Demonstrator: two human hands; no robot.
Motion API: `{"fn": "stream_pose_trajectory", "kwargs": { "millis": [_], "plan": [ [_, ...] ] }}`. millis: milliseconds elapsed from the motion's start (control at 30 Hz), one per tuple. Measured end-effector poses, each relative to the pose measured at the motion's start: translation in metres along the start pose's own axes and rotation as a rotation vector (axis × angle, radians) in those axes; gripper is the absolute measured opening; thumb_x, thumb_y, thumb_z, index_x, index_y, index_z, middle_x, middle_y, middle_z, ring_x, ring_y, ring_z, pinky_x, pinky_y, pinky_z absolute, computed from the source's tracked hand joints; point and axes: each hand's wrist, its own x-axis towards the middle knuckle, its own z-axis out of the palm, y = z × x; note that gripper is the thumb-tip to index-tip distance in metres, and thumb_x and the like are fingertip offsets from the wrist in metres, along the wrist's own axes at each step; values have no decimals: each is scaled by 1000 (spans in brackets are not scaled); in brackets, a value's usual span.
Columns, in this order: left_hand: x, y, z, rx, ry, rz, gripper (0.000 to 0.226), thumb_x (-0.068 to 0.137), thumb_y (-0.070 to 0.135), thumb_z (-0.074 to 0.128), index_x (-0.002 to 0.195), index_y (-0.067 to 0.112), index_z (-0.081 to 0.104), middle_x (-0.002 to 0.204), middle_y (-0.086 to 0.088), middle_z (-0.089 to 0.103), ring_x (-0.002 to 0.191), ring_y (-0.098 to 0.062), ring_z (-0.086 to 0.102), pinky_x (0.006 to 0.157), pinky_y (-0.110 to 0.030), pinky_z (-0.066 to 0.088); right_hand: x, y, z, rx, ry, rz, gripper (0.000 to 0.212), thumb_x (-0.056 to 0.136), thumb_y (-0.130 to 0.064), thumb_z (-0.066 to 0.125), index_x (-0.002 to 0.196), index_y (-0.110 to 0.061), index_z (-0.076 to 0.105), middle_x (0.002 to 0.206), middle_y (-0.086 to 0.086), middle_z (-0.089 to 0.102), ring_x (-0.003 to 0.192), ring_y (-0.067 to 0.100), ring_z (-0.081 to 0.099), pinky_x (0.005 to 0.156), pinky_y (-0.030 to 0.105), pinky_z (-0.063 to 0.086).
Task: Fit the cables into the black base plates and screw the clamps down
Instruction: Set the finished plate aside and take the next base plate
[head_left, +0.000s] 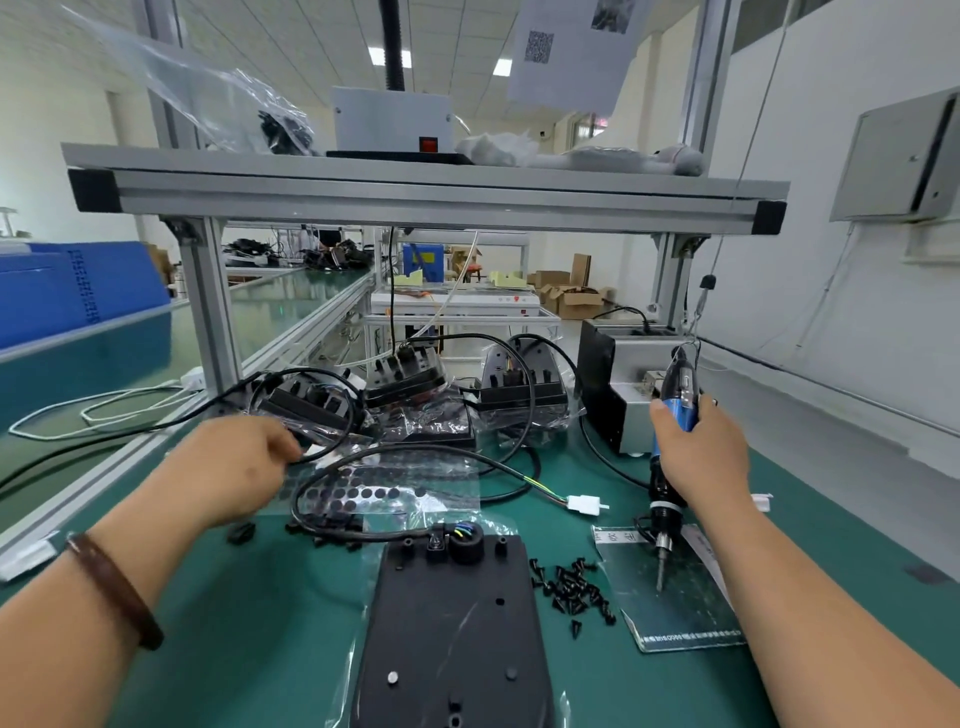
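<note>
Overhead, QR-code sheet (566, 52) hangs; right hand (701, 452) grips screwdriver (675, 384).

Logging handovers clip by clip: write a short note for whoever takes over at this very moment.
Left hand: reaching to the cable loop; whether it grips anything is unclear.
Right hand: grips the blue screwdriver, bit down over a plastic bag, right of the loose screws.
Base plate: front centre on the green mat; the cable enters at its far end, white connector free on the mat.
Done: cable seems seated in this plate.
Left: drive the clamp screws; none can be seen in. Three more units with cables wait at the back.
</note>
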Motion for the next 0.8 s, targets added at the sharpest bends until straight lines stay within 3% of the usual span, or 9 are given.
{"fn": "stream_pose_trajectory", "kwargs": {
  "millis": [67,167,300,400,500,600,700,800],
  "plan": [
    [4,20,-2,-36,20,140,22,87,16,59,90,38,64,88,15,63,83,-7,59,83,-21,44,0,0,1,-23,2,-17,26,91,-39,54,82,-15,51,80,6,53,67,17,47,52,24,26],
    [14,50,14,8,-144,294,22,89,29,61,110,35,65,109,15,65,95,-4,59,87,-19,43,-1,-1,1,-21,11,-28,24,90,-37,54,83,-14,51,81,8,54,74,27,48,59,31,30],
    [31,68,41,178,-360,311,63,89,47,59,144,28,37,147,3,41,132,-18,42,108,-30,33,-3,-1,1,-16,-3,-25,21,90,-36,54,80,-17,50,80,6,53,83,31,50,68,34,37],
    [39,62,56,316,-467,273,95,81,61,59,152,19,12,157,-4,20,142,-23,25,112,-32,24,-2,0,1,-23,-12,-20,21,90,-37,54,83,-18,49,84,7,52,83,31,50,68,33,35],
    [44,53,66,325,-489,234,105,77,67,57,152,17,3,158,-6,16,143,-24,23,115,-34,23,-2,0,2,-21,-30,-6,23,89,-39,54,90,-16,51,92,11,53,80,27,50,68,32,36],
    [46,48,70,302,-426,244,104,74,70,59,152,21,11,155,-4,24,140,-24,29,113,-36,28,-2,0,2,-53,-38,11,26,90,-41,53,96,-16,51,96,10,50,77,21,46,70,32,34],
    [48,44,70,202,-306,257,95,69,65,68,147,27,30,146,1,41,132,-20,41,108,-35,36,-2,-2,0,-110,-23,23,27,89,-42,51,88,-15,51,95,12,53,84,25,47,74,35,38],
    [47,41,71,114,-210,250,82,66,60,75,137,30,47,136,4,54,124,-17,50,104,-35,40,-2,-11,-5,-217,65,68,27,87,-44,53,88,-17,52,113,11,50,97,25,42,92,44,37]
  ]
}}
